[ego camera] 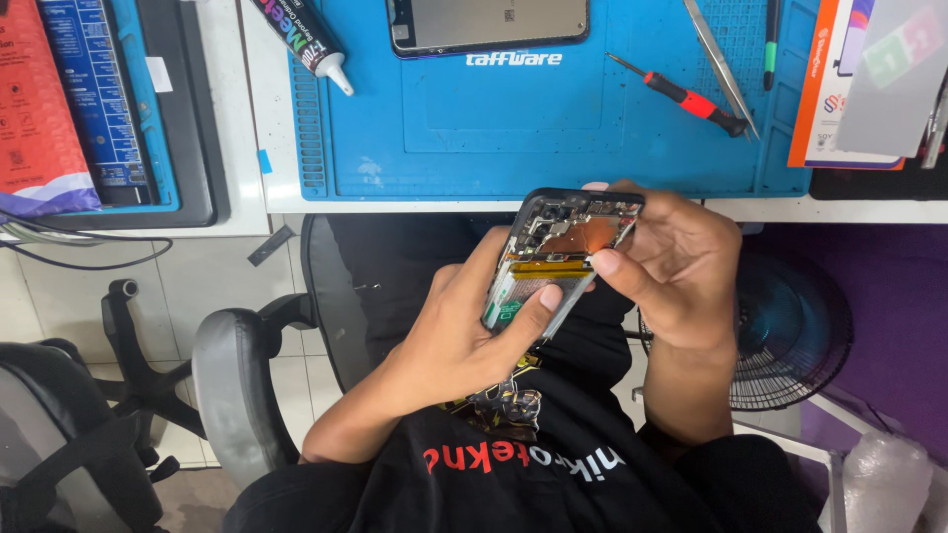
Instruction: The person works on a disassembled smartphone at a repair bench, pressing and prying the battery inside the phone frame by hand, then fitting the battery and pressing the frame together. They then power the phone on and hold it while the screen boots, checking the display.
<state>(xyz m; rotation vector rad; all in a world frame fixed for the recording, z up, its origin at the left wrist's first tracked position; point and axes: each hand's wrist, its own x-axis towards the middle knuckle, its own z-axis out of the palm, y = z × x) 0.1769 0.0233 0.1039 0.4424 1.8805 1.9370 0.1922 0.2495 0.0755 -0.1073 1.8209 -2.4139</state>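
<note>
One opened black phone with bare circuit boards and copper foil (563, 262), held over the lap below the table edge. Left hand (464, 336) wraps its lower end, thumb pressed on it; right hand (671, 266) cups the top, thumb on the inner parts. On the white table (252, 118): one blue ribbed rubber mat (513, 118), one red-handled screwdriver (686, 97), one metal tweezers (721, 64), one black glue tube (301, 39), one flat dark screen panel (489, 25).
</note>
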